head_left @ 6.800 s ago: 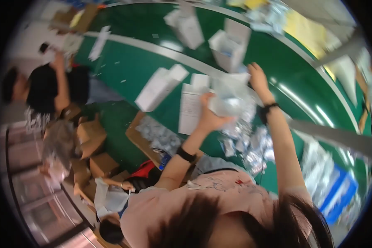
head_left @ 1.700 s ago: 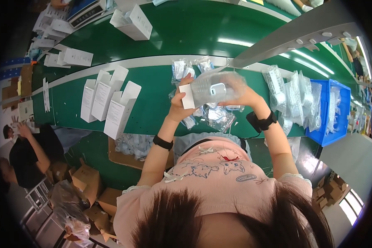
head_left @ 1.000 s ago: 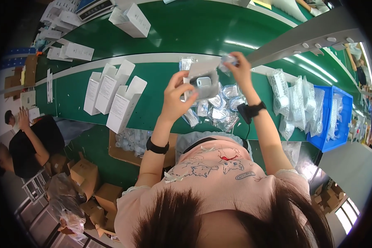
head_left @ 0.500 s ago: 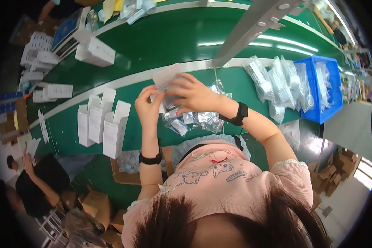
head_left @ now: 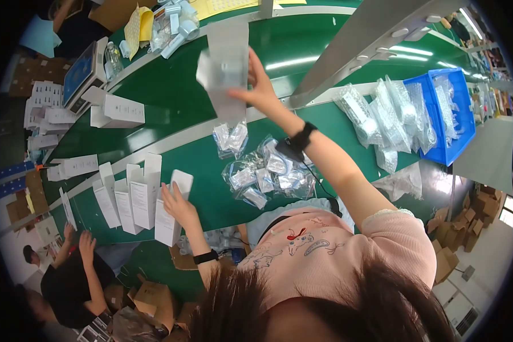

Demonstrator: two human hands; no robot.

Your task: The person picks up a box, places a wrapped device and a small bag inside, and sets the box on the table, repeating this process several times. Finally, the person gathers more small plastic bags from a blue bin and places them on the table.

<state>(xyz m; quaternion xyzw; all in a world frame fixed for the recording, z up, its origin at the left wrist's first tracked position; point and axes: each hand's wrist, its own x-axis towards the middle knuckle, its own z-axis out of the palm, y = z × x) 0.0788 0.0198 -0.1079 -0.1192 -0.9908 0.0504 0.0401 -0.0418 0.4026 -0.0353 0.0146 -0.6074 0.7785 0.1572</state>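
Note:
My right hand [head_left: 257,85] is raised over the far side of the bench and grips an open white carton [head_left: 225,94] by its right side. The carton's flaps stand out, and a pale bluish patch shows at its middle. Lower left, my left hand [head_left: 181,210] has its fingers round the upper part of an upright white carton [head_left: 166,227] with a raised flap. This carton is at the right end of a row of open white cartons [head_left: 145,199]. Clear bags of small white parts and blue cable [head_left: 265,174] lie in a heap between my arms; another bag [head_left: 231,138] lies below the raised carton.
To the right, bubble-wrapped items [head_left: 359,117] lie beside a blue bin [head_left: 464,122]. A grey metal post [head_left: 347,60] rises from the bench rail. More white cartons [head_left: 119,111] stand at the far left. Another person [head_left: 77,271] works at lower left.
My hands have parted: the right has gone up and away with an open carton, the left down to the row. One more carton stands in the row. The view has shifted slightly.

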